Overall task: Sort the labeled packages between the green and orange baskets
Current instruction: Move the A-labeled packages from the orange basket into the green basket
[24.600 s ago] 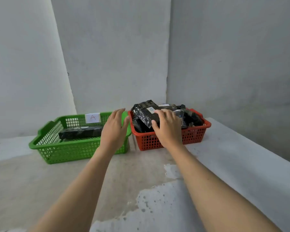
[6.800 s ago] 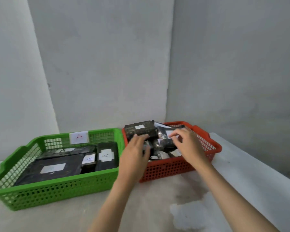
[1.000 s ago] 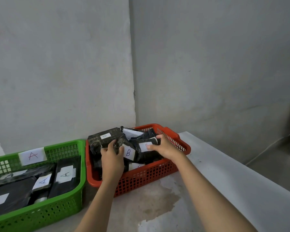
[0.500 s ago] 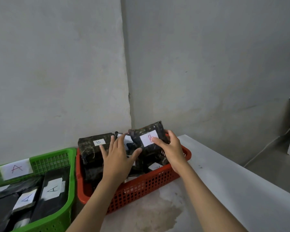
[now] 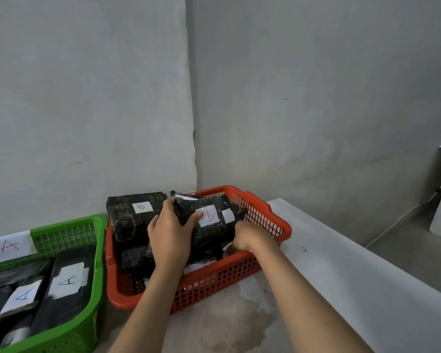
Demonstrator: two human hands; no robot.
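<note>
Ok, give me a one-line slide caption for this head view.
Both hands, left hand and right hand, grip a black B-labeled package over the orange basket; A-labeled packages fill the green basket.

Glossy plastic-wrapped package, paper label

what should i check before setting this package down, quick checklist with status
1. Label on the held package reads B: ok, red letter faces the camera.
2. It sits over the orange basket, not the green basket: ok.
3. Left hand grips the package's left end: ok.
4. Right hand has a hold at its lower right: cannot tell, fingers are hidden in the basket.
5. Neighbouring package also labelled B: ok.
6. Free space under the held package: cannot tell, hidden by it and the hands.
</note>
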